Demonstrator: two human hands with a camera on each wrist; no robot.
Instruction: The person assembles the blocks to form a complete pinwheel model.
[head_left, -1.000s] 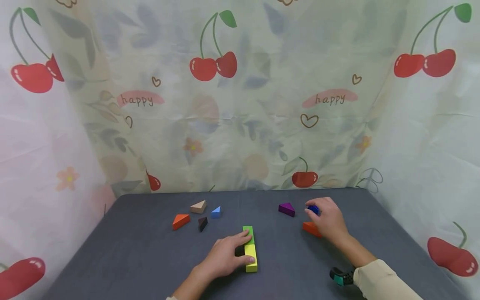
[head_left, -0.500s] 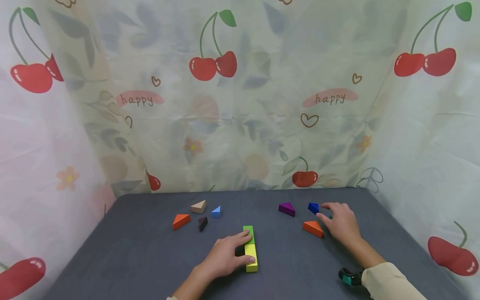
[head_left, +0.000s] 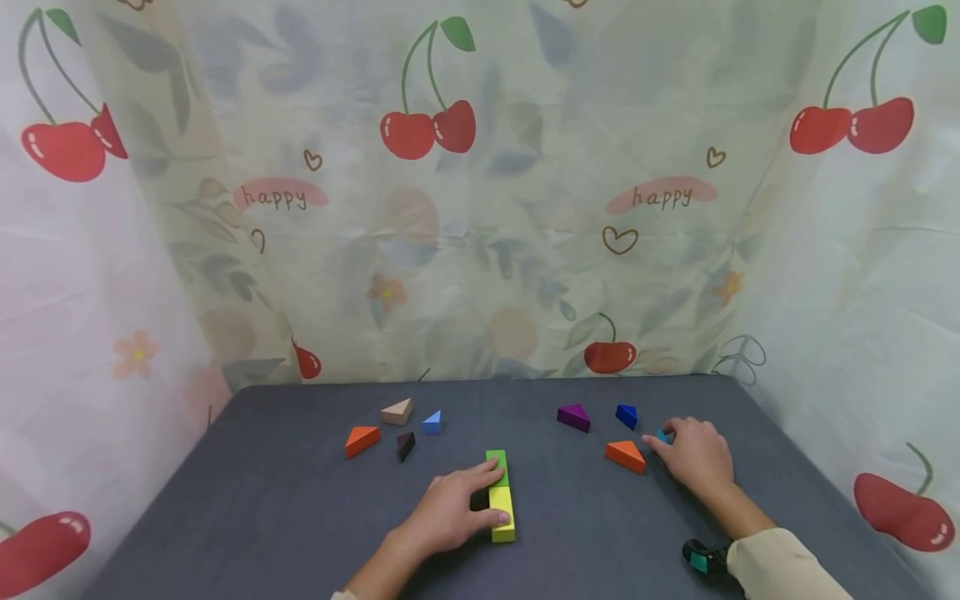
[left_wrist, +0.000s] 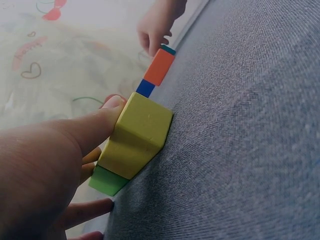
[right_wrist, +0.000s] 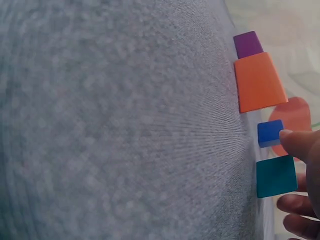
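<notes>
On the dark table, my left hand (head_left: 452, 510) grips a yellow block (head_left: 501, 510) and a green block (head_left: 496, 468), which stand end to end. In the left wrist view the thumb lies along the yellow block's side, with other fingers beyond it. At the right, my right hand (head_left: 697, 457) has thumb and fingers round a teal block (right_wrist: 276, 176), mostly hidden in the head view. Close to that hand lie a dark blue triangular block (head_left: 627, 416) and an orange triangular block (head_left: 626, 457). A purple triangular block (head_left: 573, 418) lies farther left.
Left of centre lie several triangular blocks: an orange-red one (head_left: 362, 442), a beige one (head_left: 396, 412), a light blue one (head_left: 431, 422) and a dark brown one (head_left: 405, 447). Cherry-printed cloth (head_left: 480, 267) hangs behind the table and at both sides.
My right hand has left the dark blue block on the table and shifted right and toward me to the teal block. The left hand stays where it was.
</notes>
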